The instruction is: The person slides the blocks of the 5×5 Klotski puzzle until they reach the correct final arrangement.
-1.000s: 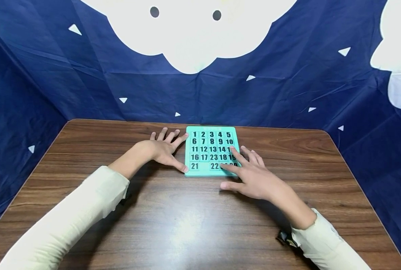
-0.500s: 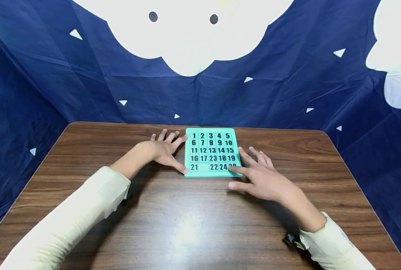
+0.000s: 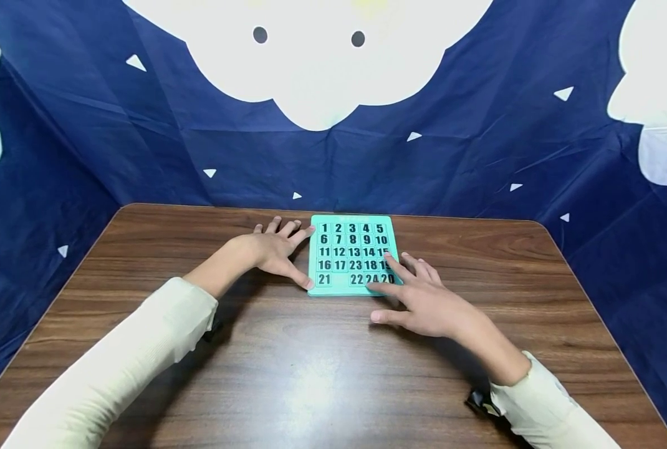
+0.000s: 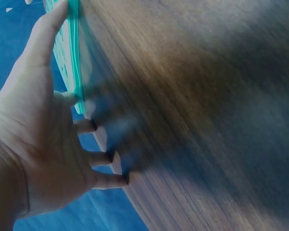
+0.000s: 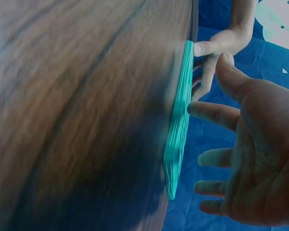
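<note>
A turquoise number slide puzzle [image 3: 347, 247] lies flat near the table's far edge, its tiles printed with black numbers. In its bottom row a gap sits between 21 and 22. My left hand [image 3: 272, 252] spreads its fingers at the puzzle's left side, with thumb and index fingertip at the edge; the left wrist view shows the thumb against the green rim. Over the lower right corner reaches my right hand [image 3: 426, 302], index fingertip at tile 24 and middle finger over the 15 and 19 area. The right wrist view shows that index finger touching the puzzle's face, other fingers apart from it.
The brown wooden table [image 3: 288, 355] extends toward me, with glare in its middle. A dark blue cloth [image 3: 159, 137] with white cloud shapes stands behind and along the sides. A small black device [image 3: 482, 402] sits at my right cuff.
My right hand drew to the right off tile 24 to tile 20, then came back left to 24. The left hand stays put, and the tiles show the same order.
</note>
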Motion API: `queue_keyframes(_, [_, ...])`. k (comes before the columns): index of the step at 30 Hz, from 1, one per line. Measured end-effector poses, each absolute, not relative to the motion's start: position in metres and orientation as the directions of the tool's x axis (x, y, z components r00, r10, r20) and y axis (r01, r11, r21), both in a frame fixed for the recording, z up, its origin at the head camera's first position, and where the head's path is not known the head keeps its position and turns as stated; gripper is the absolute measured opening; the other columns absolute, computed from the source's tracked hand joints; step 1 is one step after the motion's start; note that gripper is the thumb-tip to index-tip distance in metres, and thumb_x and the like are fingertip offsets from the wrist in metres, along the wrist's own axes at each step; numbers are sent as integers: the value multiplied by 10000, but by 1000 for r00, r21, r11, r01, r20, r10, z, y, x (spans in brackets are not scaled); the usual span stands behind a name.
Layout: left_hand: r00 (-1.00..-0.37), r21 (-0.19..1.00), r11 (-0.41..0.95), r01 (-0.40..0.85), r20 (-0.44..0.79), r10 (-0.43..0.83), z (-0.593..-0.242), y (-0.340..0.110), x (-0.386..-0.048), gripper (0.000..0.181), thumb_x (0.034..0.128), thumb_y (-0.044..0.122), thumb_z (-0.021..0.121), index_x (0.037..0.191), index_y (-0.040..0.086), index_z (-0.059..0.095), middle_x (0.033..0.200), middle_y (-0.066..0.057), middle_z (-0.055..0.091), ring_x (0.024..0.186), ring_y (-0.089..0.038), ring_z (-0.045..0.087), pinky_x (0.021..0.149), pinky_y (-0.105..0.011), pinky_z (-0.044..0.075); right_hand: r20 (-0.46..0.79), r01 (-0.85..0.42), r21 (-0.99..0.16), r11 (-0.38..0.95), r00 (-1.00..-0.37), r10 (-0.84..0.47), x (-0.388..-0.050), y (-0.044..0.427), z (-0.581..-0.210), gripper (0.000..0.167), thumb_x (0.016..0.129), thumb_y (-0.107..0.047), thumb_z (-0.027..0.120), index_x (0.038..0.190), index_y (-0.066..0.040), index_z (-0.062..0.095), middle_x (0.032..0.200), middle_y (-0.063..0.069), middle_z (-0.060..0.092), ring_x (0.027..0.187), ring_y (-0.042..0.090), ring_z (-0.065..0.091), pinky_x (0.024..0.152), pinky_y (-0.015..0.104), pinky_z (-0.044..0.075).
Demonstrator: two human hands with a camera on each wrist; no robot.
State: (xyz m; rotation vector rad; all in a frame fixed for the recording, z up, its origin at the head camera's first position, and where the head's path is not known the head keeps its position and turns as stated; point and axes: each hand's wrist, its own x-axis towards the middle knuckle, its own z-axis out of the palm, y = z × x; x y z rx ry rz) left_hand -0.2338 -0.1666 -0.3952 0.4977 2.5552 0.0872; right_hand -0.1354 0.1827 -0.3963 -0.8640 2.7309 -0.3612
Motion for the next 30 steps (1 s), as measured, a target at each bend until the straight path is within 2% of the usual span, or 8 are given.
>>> queue_keyframes(7, [-792, 158, 928, 339, -483, 372, -398, -166, -233, 1439, 795, 953, 744, 1835, 354, -51, 1926, -134, -78, 1754, -530, -143, 1374, -802, 23, -185, -530, -309, 790, -781, -596, -139, 167, -402, 655, 1087, -667, 635, 1645, -325, 620, 1897, 213, 146, 1753, 551, 101, 1357, 819, 103])
queue_keyframes(15, [-799, 156, 932, 326, -482, 360, -399, -166, -233, 1429, 801, 944, 746, 1831, 372, -65, 1927, -110, -103, 1754, -516, -168, 1373, -800, 7, -208, -560, -347, 752, -736, -644, -149, 151, -400, 683, 1085, -705, 609, 1679, -370, 567, 1907, 187, 105, 1763, 531, 56, 1366, 811, 78])
queue_keyframes(23, [-798, 154, 933, 326, -483, 359, -399, -165, -234, 1424, 808, 945, 738, 1828, 375, -77, 1925, -118, -113, 1753, -515, -172, 1373, -800, 2, -173, -500, -338, 797, -800, -575, -169, 156, -400, 738, 1091, -657, 641, 1737, -340, 481, 1909, 202, 57, 1765, 531, 35, 1363, 815, 77])
queue_keyframes(30, [-797, 144, 932, 333, -486, 360, -401, -165, -233, 1430, 806, 955, 734, 1827, 380, -86, 1925, -116, -118, 1751, -521, -173, 1366, -807, -7, -237, -497, -310, 811, -786, -572, -163, 160, -399, 720, 1091, -701, 601, 1720, -364, 504, 1915, 176, 39, 1766, 532, -8, 1366, 811, 49])
